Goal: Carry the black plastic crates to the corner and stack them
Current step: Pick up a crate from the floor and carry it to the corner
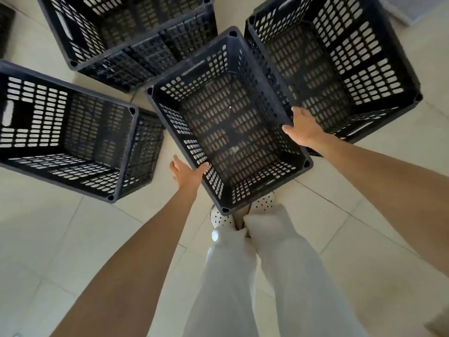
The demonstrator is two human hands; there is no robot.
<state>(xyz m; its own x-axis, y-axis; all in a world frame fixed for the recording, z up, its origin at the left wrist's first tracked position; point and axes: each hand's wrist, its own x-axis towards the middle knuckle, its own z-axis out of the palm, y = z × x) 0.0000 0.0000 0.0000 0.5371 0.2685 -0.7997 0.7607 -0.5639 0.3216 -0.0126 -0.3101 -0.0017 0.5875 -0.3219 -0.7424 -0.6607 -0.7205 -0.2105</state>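
Left hand point(187, 173) and right hand point(302, 128) grip middle crate point(230, 122) rims; other crates point(65, 127) on floor point(73, 239), stacking seemingly mostly left.

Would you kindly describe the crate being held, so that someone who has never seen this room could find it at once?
On the pale tiled floor stand several black crates. The middle crate is just in front of the person's white shoes. It alone is gripped at its long rims, by the left hand and the right hand.
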